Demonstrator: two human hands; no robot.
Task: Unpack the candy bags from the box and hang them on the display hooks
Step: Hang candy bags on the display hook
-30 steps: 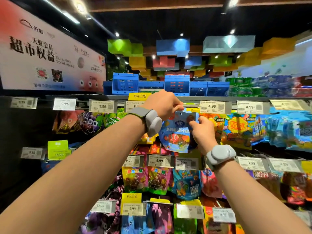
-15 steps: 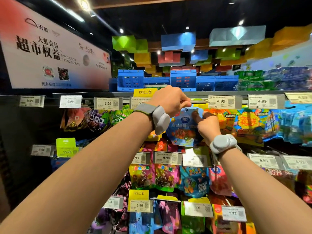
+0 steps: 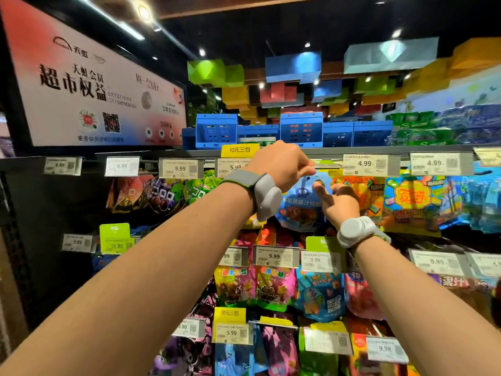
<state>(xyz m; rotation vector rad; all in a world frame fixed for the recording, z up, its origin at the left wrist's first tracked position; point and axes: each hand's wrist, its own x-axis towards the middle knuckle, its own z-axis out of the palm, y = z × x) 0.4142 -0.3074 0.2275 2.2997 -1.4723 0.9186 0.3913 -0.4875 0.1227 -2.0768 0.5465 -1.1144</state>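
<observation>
1. Blue candy bag (image 3: 301,204) up at the top row of hooks, between the green grape bags (image 3: 200,192) and the orange and yellow bag (image 3: 360,194), under the grey shelf edge (image 3: 352,151).
2. Left hand (image 3: 282,166) at the bag's top, fingers curled and pinched close at the hook (image 3: 326,166). Cannot tell for sure if pinching the hook tip or the bag's top edge.
3. Right hand (image 3: 339,199) on the front of the bag, one finger pointing up by the small hang hole, the other fingers curled in. Looks like pressing, not gripping.
4. Probably light and soft, with a thin, shiny, crinkly skin. Likely a bit slippery. Likely squashy in the middle, where the candy sits.
5. Best to hold at the flat top strip, next to the hole. Stiffer there, so easier to aim at the hook. Careful not to tear the little hole.
6. Seems near the end of hanging this one bag. No box in view.
7. Words to read: yellow tag (image 3: 240,150) says "10元三包". White price tag (image 3: 181,168) says "9.99". Tags at the right say "4.99" (image 3: 364,163). A half-hidden one says "5.9".
8. Lower down: "15.90" on a green tag (image 3: 116,244), more "9.99" tags, and "5.99" (image 3: 231,333).
9. Big sign (image 3: 95,90) at top left says "天虹", "超市权益" and "EXCLUSIVE TO MEMBERS".
10. Writing on the blue bag too blurry to read well.
</observation>
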